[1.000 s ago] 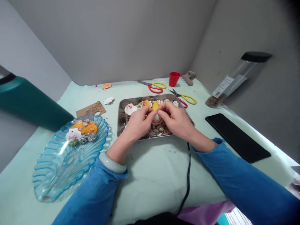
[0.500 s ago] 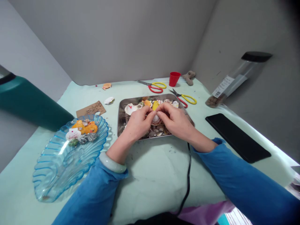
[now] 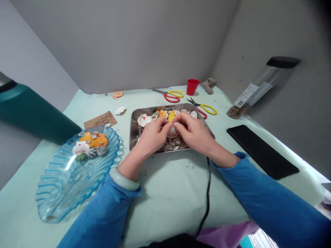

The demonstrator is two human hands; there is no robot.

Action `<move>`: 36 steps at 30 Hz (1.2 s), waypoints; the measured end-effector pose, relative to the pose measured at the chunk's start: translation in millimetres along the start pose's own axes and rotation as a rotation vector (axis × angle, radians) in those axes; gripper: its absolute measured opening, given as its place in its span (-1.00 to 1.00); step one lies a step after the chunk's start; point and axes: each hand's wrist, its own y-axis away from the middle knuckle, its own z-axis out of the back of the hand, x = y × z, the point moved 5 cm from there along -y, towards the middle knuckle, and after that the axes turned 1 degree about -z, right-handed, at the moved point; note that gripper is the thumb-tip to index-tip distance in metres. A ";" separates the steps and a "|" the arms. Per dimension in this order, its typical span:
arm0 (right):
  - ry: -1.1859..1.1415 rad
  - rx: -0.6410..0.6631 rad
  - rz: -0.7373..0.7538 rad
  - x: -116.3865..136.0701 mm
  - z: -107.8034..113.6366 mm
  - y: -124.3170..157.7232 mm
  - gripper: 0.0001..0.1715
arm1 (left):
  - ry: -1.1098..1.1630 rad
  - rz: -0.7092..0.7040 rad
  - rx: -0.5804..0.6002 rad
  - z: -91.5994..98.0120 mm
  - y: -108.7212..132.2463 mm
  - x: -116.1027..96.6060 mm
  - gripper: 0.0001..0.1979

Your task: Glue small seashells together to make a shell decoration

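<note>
Frame centre: left hand (image 3: pixel 152 136) and right hand (image 3: pixel 195 132) both pinch a small white shell (image 3: pixel 172 130) above the shell-filled metal tray (image 3: pixel 134 117). Lower left, blue glass dish (image 3: pixel 64 186) holds painted shells (image 3: pixel 90 143). Upper right, tube label (image 3: pixel 247 94) unreadable.

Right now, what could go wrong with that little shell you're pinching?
The small white shell is pinched only by fingertips of the left hand and right hand; it might slip into the metal tray and get lost among the others.
The blue glass dish sits close beside the left sleeve; a stray elbow could knock it.
The black cable runs close to the right hand and might snag.
</note>
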 end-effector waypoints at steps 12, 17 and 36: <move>0.016 0.042 0.020 -1.5 -3.7 -0.3 -0.87 | -0.027 0.003 0.017 0.0 -0.5 0.1 -0.67; 0.020 0.047 0.023 -1.6 -4.4 0.3 -0.87 | -0.025 0.006 0.015 0.1 0.0 -0.6 -0.67; 0.035 0.069 0.033 0.8 -4.8 0.5 -0.86 | -0.045 0.013 0.022 0.2 -0.6 -0.1 -0.68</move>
